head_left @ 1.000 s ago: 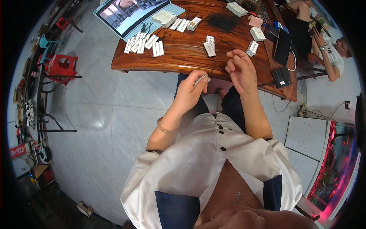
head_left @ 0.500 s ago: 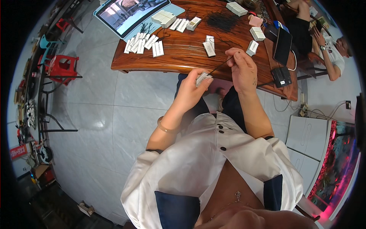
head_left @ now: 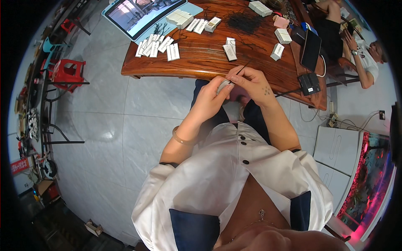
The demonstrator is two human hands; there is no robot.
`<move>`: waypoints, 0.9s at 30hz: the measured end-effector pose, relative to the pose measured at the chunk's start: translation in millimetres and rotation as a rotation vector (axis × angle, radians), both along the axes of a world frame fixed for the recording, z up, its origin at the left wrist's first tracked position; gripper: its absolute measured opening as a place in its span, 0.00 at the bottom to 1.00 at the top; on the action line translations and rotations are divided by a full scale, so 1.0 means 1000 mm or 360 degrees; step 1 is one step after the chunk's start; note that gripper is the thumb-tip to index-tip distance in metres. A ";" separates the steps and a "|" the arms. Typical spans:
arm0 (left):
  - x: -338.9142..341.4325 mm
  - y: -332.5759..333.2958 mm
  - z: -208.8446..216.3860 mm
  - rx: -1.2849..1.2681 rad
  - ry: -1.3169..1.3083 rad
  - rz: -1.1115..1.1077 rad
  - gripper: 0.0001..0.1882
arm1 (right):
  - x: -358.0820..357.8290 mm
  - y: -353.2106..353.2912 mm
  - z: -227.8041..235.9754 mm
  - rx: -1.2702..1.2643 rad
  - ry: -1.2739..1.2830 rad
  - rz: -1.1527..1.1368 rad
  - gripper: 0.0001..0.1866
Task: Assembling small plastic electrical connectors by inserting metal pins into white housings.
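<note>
Just off the table's near edge, my left hand [head_left: 209,94] pinches a small white tag [head_left: 223,85] with dark print. Against it, my right hand [head_left: 251,82] has its thumb and fingers closed on a thin black cord [head_left: 241,69], whose end sticks up past the fingers. Where cord and tag meet is mostly covered by the fingertips. Beyond my hands, two white tags [head_left: 229,52] lie on the wooden table [head_left: 201,67]. To the left is a spread of tags [head_left: 153,45], some with black cords, and a pile of black cords [head_left: 242,21] lies farther back.
Stacks of white tags [head_left: 180,19] stand by a tablet [head_left: 140,14] at the back left. More stacks [head_left: 277,52] sit right, near a black phone [head_left: 310,50] and a black box [head_left: 308,84]. Another person [head_left: 362,54] sits at the far right. A red stool [head_left: 69,74] stands left.
My right hand has come down and left to the tag, bringing its grip along the cord close to my left fingers. The left hand stays nearly in place.
</note>
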State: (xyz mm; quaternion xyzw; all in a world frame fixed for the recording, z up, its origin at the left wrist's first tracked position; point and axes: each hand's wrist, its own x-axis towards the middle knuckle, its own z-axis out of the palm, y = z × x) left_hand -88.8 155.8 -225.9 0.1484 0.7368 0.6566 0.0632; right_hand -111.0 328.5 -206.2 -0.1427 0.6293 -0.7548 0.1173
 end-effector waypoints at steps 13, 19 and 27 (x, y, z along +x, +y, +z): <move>0.000 -0.004 -0.002 0.0129 -0.0154 -0.0260 0.08 | 0.011 0.006 0.024 0.0901 0.1268 -0.0228 0.04; 0.003 -0.006 0.018 -0.0129 0.0488 -0.0014 0.06 | 0.021 0.004 0.026 0.1075 0.1245 -0.0239 0.04; 0.001 -0.002 -0.004 0.0661 -0.0072 -0.0166 0.05 | 0.022 0.005 0.013 0.0618 0.0849 -0.0471 0.06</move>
